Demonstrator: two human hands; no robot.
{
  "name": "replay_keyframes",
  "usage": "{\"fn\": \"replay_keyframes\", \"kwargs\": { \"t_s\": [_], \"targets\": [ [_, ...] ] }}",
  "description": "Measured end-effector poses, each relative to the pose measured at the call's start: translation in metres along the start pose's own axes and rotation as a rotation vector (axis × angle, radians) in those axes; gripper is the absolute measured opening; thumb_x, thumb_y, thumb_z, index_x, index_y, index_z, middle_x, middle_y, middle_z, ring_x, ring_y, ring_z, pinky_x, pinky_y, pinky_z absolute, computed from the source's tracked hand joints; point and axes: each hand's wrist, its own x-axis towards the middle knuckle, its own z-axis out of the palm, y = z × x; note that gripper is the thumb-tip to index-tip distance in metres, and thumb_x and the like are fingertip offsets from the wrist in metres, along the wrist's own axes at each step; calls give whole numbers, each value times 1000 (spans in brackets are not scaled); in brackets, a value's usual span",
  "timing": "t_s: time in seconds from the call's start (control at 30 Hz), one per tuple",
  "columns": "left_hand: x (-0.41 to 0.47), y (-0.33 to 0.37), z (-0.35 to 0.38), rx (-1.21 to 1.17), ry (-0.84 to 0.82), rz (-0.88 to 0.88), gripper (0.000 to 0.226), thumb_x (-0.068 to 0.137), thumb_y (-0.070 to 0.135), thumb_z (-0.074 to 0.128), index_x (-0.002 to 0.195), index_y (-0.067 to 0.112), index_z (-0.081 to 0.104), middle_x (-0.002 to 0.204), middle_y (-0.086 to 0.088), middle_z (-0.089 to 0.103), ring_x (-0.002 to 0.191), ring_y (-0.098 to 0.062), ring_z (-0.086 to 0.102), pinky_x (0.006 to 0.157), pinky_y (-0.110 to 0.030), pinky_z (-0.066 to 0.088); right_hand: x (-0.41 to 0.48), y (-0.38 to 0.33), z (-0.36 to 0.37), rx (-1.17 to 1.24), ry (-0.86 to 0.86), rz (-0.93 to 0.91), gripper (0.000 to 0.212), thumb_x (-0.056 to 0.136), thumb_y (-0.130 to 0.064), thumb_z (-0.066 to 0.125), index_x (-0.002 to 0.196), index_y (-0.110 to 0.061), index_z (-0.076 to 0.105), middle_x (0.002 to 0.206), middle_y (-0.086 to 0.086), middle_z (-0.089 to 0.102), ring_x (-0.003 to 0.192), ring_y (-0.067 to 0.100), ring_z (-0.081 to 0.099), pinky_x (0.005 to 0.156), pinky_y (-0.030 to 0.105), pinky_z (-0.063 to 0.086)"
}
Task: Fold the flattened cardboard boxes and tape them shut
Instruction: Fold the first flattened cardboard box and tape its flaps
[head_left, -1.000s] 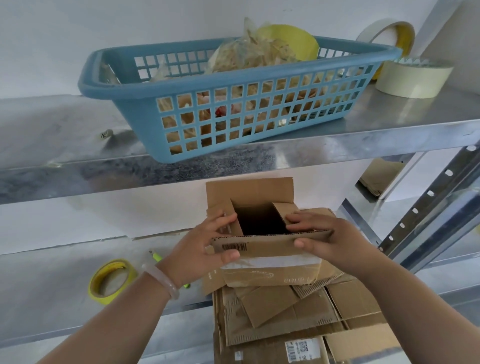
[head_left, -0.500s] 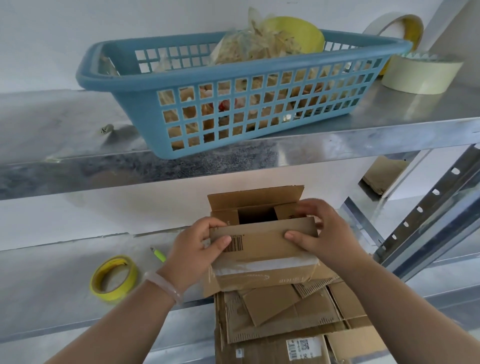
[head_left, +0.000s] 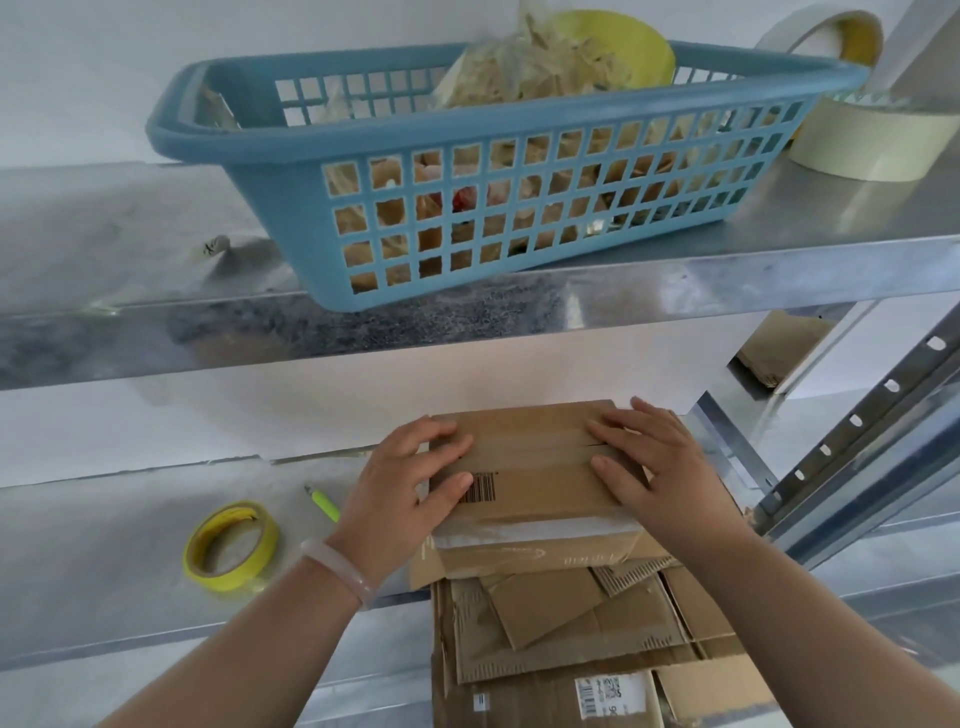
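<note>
White wall behind, two steel shelves in front. Up on the top shelf (head_left: 156, 332) sat a blue basket (head_left: 519, 140) stuffed with crinkled bags, and a cream tape roll (head_left: 872, 145) lay flat just beside its right end. Down on the lower shelf (head_left: 104, 561) a yellow tape (head_left: 231, 545) lay flat, with a green pen (head_left: 324, 503) near it. And there was the box (head_left: 530, 467), standing on a stack of flat cardboard (head_left: 571, 629) at the shelf's front edge, its top flaps down and meeting along a seam. The left hand (head_left: 405, 488) lay on the box's left end, fingers spread over the far flap, thumb by the barcode (head_left: 480, 487) on the near one. The right hand (head_left: 660, 467) lay on the right end, fingers stretched out, pressing both flaps. Neither hand gripped anything: both were flat, fingers apart. A pale bracelet (head_left: 337, 569) ringed the left wrist.
</note>
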Motion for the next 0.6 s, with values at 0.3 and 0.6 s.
{"fn": "replay_keyframes", "kwargs": {
  "t_s": [0.3,0.6],
  "targets": [
    [1,0,1,-26,12,-145,34,82,43,70,115,35,69,129,36,44,114,33,31,98,6,18,2,-14,-8,-206,-138,-11,44,95,-44,52,136,-29,57,149,-14,44,144,1,24,118,18,11],
    [0,-2,-5,-102,-50,-169,37,86,42,65,122,32,66,135,32,41,128,17,35,110,-8,24,4,-51,13,-566,-308,-135,68,93,-62,1,155,-36,16,161,-19,11,148,-1,2,121,28,-6]
  ]
}}
